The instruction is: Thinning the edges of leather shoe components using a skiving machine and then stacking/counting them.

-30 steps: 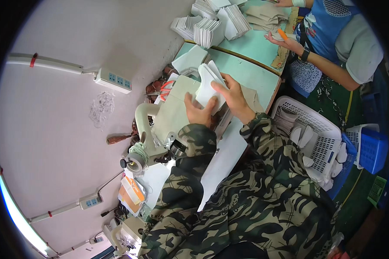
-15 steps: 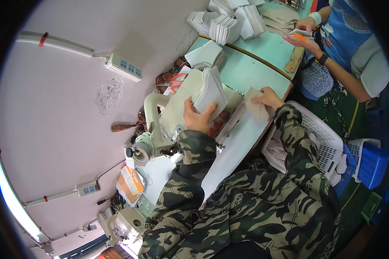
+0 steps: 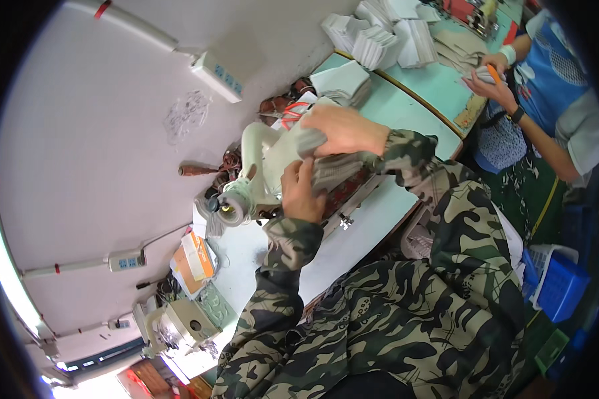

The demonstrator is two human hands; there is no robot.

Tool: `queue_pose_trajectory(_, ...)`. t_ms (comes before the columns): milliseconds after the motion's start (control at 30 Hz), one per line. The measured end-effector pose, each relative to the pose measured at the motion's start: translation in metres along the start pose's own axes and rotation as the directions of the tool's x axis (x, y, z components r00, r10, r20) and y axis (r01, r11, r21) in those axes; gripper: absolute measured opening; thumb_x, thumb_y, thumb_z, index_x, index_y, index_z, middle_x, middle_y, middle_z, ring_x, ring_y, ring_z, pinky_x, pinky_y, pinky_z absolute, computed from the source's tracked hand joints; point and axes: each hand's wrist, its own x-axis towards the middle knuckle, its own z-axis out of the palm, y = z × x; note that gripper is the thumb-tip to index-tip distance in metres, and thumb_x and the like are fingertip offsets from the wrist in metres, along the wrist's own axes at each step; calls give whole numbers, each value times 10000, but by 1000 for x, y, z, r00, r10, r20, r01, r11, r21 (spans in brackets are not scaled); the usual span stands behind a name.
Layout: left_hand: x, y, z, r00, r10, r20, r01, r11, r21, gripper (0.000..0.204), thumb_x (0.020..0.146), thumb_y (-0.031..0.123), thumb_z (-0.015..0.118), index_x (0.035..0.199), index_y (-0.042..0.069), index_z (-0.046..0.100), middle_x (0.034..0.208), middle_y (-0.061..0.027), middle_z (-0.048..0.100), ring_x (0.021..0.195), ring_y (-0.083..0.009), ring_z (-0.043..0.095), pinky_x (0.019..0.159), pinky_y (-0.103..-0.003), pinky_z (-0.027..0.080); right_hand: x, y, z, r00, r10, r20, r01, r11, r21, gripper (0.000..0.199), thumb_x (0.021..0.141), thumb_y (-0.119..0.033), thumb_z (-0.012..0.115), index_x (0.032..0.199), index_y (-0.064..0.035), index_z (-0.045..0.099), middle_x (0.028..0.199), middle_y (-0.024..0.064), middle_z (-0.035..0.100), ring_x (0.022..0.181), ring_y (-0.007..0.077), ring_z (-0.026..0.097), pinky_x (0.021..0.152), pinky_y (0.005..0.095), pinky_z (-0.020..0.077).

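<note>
Both my hands are on a bundle of grey-white fabric pieces held against a pale sewing machine. My right hand grips the top of the bundle from above. My left hand holds its lower end, fingers curled around it. Both sleeves are camouflage cloth. The underside of the bundle is hidden by my hands.
A white table carries the machine. A green table beyond holds stacks of white pieces. Another person's hands work at the upper right. A blue basket stands at right, a second machine at lower left.
My right hand came back from the right side and closed on the top of the bundle. The bundle now lies lower against the sewing machine, with my left hand beneath it.
</note>
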Motion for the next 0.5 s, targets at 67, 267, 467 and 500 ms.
queue_pose_trajectory(67, -8, -15, 2, 994, -82, -67, 82, 997, -8, 761, 595, -14, 736, 1300, 88, 470, 1243, -162, 467, 1149, -370, 485, 952, -409, 443, 16, 3, 32, 948, -14, 317, -102, 933, 346, 783, 616, -325, 843, 1255, 0, 529, 1228, 202, 558, 1149, 337, 538, 963, 375, 435)
queue_pose_trajectory(267, -20, -26, 25, 973, -162, -165, 114, 958, -264, 970, 584, 6, 778, 1425, 30, 296, 1355, -211, 396, 1227, -368, 464, 1009, -427, 424, -47, -8, 34, 981, -69, 182, 52, 994, 99, 1133, 542, -309, 874, 1454, -27, 263, 1357, 202, 425, 1223, 387, 450, 1029, 441, 381)
queue_pose_trajectory(467, -27, -73, 58, 892, -189, -411, -5, 905, -426, 755, 751, 156, 739, 1398, 16, 375, 1387, -254, 382, 1211, -387, 489, 1044, -410, 393, -37, -20, 58, 972, -231, -42, 233, 969, 77, 1101, 536, -243, 867, 1443, -42, 276, 1369, 203, 413, 1201, 407, 460, 1002, 467, 390)
queue_pose_trajectory(500, -17, -77, 55, 880, 192, -434, -103, 970, 221, 663, 794, 196, 711, 1365, 9, 432, 1356, -244, 434, 1191, -364, 513, 1035, -391, 399, -43, -12, 66, 978, -202, -56, 206, 976, 73, 1110, 536, -259, 869, 1444, -41, 269, 1369, 206, 417, 1205, 408, 458, 1008, 471, 383)
